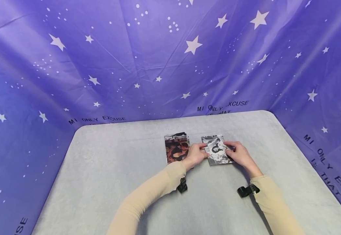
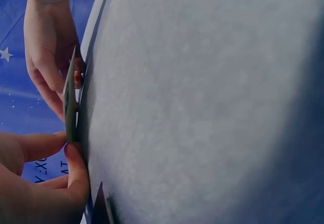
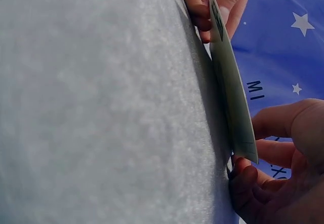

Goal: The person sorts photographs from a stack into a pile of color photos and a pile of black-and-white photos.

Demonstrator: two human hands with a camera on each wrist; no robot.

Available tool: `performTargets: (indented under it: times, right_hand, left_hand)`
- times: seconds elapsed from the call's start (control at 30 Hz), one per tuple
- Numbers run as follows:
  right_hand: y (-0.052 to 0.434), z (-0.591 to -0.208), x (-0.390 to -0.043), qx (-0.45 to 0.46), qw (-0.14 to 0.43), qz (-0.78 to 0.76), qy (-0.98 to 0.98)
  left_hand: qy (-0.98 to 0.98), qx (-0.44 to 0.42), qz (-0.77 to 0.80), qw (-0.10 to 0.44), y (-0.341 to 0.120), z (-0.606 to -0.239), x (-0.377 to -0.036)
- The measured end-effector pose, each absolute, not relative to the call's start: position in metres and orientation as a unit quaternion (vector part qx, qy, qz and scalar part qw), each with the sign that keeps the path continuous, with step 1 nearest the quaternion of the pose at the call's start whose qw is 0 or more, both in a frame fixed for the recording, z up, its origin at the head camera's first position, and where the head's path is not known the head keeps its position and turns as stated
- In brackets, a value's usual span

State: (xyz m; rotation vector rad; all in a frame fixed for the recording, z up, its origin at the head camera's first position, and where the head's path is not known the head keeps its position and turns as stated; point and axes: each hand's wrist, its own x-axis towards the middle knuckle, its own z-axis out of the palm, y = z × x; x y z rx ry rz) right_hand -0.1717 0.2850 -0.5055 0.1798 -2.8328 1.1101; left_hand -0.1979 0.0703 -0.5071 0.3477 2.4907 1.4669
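Note:
A black-and-white picture card [image 1: 216, 153] is held between both hands, just above the grey table. My left hand [image 1: 196, 154] pinches its left edge between thumb and fingers. At the opposite edge my right hand [image 1: 240, 154] grips the card, thumb on the upper face and fingers beneath it. Both wrist views show the card nearly edge-on, tilted slightly off the tabletop, with the left hand [image 2: 48, 178] at one end and the right hand [image 3: 283, 163] at the other. A small pile of picture cards [image 1: 175, 148], a reddish-brown one on top, lies left of my left hand, which partly covers it.
The grey table [image 1: 106, 169] has rounded far corners. A purple curtain [image 1: 158, 58] with white stars and printed lettering hangs behind it and along both sides. A black wrist camera [image 1: 182, 185] is strapped to the left sleeve, another [image 1: 244, 191] to the right.

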Motion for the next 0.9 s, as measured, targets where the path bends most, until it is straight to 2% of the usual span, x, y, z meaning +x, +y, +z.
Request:
performTargets:
  times: [0.23,0.5,0.9]
  right_hand:
    - [0.2851,-0.5044,-0.1717,0.055,0.047,0.357,-0.931]
    - [0.2860,-0.5075,-0.1705,0.063,0.061,0.357,-0.930]
    - [0.2860,-0.5075,-0.1732,0.058,0.046,0.369,-0.927]
  left_hand:
    - [0.850,0.132,0.486,0.155,0.0678,-0.5008,-0.2016]
    - [0.837,0.127,0.506,0.164,0.0652,-0.5001,-0.1997]
    - [0.825,0.120,0.528,0.163,0.0647,-0.5045,-0.2009]
